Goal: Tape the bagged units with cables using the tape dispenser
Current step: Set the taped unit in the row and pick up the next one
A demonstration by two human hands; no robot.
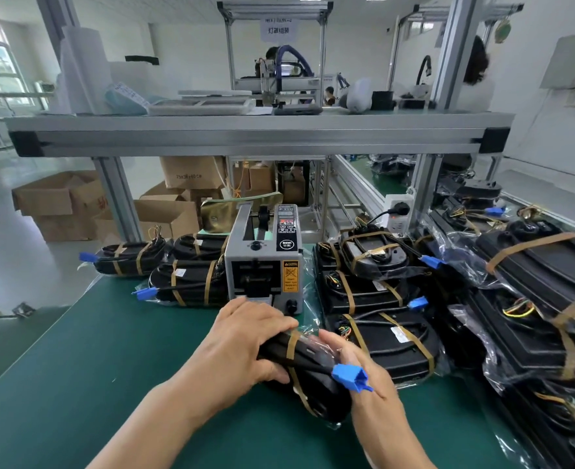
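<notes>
Left hand (245,340): palm down on top of the bagged unit (316,387), fingers curled over its far edge, thumb on the near side. Firm grip.
Right hand (364,370): against the unit's right side, fingers curved onto the clear bag. Thumb hidden behind the unit. It holds the unit from that side.

Bagged unit: black, in a clear bag, lying between the two hands on the green desk (76,384), its long axis running from upper left to lower right. A black cable runs along the top; its blue connector (350,375) lies over the back of the right hand. Two brown tape bands (293,345) cross the unit.

Tape dispenser (265,265): grey, upright on the desk, just beyond the left hand, outlet facing the person. The left fingertips are near its front, not touching.

Left of dispenser: taped units (184,282) lying flat, blue connectors pointing left.
Right of dispenser: a larger pile of taped units (374,299), overlapping, reaching to the desk's right edge.
</notes>
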